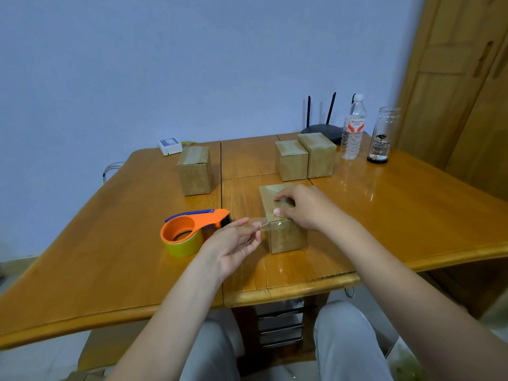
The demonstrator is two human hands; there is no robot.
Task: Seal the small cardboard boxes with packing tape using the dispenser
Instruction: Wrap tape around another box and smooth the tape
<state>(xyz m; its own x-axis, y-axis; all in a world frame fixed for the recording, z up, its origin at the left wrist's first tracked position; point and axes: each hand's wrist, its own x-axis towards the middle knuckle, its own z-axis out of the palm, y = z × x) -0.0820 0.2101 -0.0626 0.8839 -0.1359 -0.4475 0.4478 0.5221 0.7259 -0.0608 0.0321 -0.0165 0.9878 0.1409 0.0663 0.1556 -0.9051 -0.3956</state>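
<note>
A small cardboard box [286,237] stands near the table's front edge. My right hand [305,207] presses flat on its top. My left hand [236,244] pinches the free end of a clear tape strip [259,225] that runs from the box's top left edge. The orange tape dispenser [189,229] with a yellow-green roll lies on the table just left of my left hand, held by neither hand. Three more small boxes stand farther back: one [195,171] at the left, two [292,160] [319,155] side by side at the right.
A plastic water bottle [353,130], a glass bottle [382,136] and a black router [321,130] stand at the back right. A white adapter [170,146] lies at the back left. The wooden table [110,243] has seams between its leaves; a wooden cabinet [461,86] stands at the right.
</note>
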